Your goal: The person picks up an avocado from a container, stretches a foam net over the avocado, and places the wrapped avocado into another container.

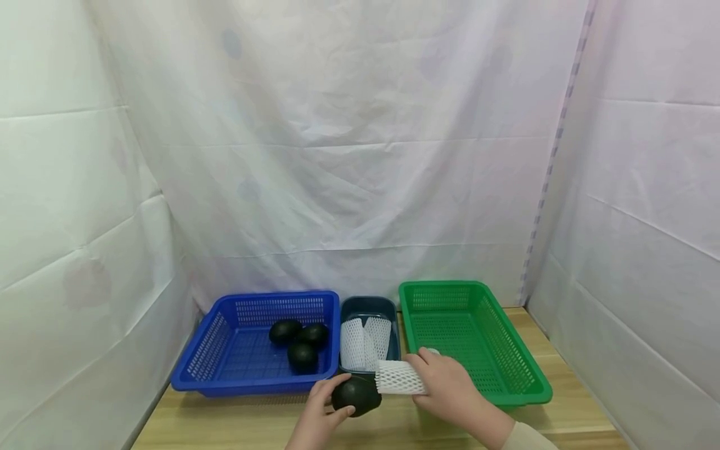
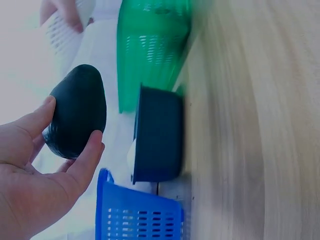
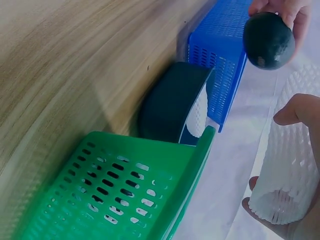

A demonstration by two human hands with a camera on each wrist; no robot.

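A dark green avocado (image 1: 357,395) is pinched between the thumb and fingers of my left hand (image 1: 322,409), above the table's front. My right hand (image 1: 450,384) grips a white foam net sleeve (image 1: 396,377), whose end faces the avocado's right side. In the head view the sleeve's end meets or overlaps the avocado's edge; the right wrist view has the avocado (image 3: 269,41) outside the sleeve (image 3: 290,165). The left wrist view gives the avocado (image 2: 77,111) held at the fingertips, narrower end pointing away from the palm.
A blue basket (image 1: 225,387) at left holds several avocados (image 1: 302,357). Between the baskets, a dark teal bin (image 1: 368,305) contains white foam net sleeves (image 1: 353,344). On the right stands a green basket (image 1: 531,398), partly covered by my right hand. White cloth (image 1: 349,156) hangs behind the wooden table (image 1: 225,425).
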